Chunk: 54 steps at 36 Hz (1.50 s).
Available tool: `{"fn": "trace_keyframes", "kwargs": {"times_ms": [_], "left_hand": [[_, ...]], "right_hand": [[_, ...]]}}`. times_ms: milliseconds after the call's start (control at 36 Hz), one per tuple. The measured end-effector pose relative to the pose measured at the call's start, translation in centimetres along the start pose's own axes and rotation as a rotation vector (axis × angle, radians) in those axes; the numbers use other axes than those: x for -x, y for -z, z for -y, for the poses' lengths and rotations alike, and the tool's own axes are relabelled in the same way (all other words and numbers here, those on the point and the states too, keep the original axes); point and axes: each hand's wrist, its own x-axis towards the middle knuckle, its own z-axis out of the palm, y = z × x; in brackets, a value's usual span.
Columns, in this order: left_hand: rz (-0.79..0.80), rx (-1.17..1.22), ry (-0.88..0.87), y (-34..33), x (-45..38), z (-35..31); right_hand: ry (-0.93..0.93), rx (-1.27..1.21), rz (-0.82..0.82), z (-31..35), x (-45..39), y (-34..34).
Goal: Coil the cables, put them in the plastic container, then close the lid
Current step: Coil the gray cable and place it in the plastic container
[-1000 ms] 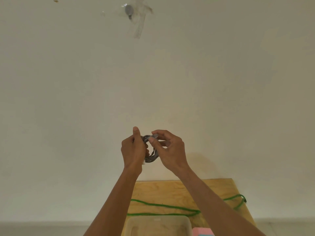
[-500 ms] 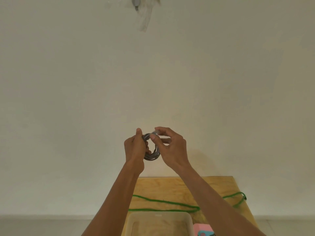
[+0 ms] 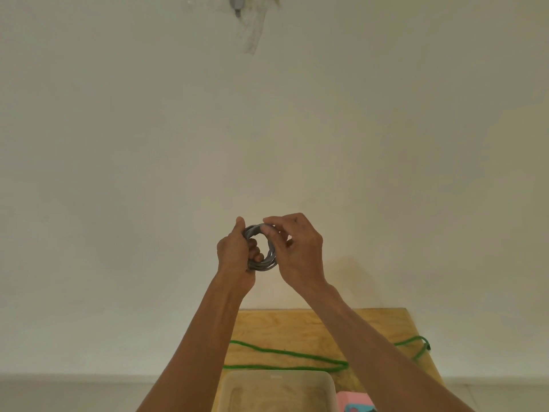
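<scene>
My left hand (image 3: 234, 254) grips grey coil (image 3: 263, 248) so loops don't spring; right hand (image 3: 297, 248) pinches its far end, tucking.

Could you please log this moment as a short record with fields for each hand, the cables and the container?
left hand: grips the grey cable coil
right hand: pinches the coil's top
green cable: uncoiled, lying on the wooden table
plastic container: open, on the table, no cable seen inside
lid: not identifiable
</scene>
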Motion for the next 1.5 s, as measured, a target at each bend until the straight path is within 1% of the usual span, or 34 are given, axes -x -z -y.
{"fn": "trace_keyframes", "kwargs": {"times_ms": [111, 167, 278, 389, 444, 583, 694, 806, 1000, 1139, 1250, 1389, 1500], "left_hand": [[0.029, 0.026, 0.015, -0.1, 0.0, -0.5], [0.031, 0.039, 0.011, -0.2, 0.0, -0.7], [0.005, 0.039, -0.041, -0.3, 0.0, -0.8], [-0.023, 0.021, -0.102, -0.7, 0.2, -0.8], [-0.049, -0.005, -0.139, -0.8, 0.0, -0.6], [-0.147, -0.108, -0.208, -0.7, -0.6, 0.0], [-0.189, -0.128, -0.231, -0.9, -0.5, 0.1], [-0.170, -0.088, -0.219, -1.3, -0.2, -0.1], [-0.139, -0.098, -0.234, -1.5, 0.6, 0.0], [-0.164, -0.107, -0.226, -1.3, 0.8, 0.0], [-0.156, -0.114, -0.216, -1.2, 0.6, 0.3], [-0.103, -0.104, -0.177, -1.1, 0.6, 0.3], [-0.109, -0.082, -0.127, -0.9, 0.4, 0.5]], "right_hand": [[-0.082, -0.070, -0.055, 0.3, -0.2, 0.0], [-0.042, -0.036, -0.079, 0.3, -0.3, 0.1], [0.061, 0.033, -0.077, 0.4, -0.3, 0.2], [0.046, 0.011, -0.097, 0.3, -0.1, 0.1], [0.070, 0.010, -0.100, 0.3, 0.0, 0.1], [0.106, 0.005, -0.043, 0.4, -0.2, 0.1], [0.166, 0.065, -0.118, 0.1, -0.5, 0.1], [0.168, 0.091, -0.186, -0.2, -0.4, -0.1], [0.222, 0.197, -0.106, 0.0, 0.2, -1.2], [0.075, 0.236, -0.118, 0.4, 0.0, -1.6], [-0.006, 0.173, -0.079, 0.6, 0.0, -1.8], [0.099, 0.282, -0.102, 0.1, 0.2, -1.8], [0.110, 0.301, -0.067, -0.3, 0.4, -1.8]]}}
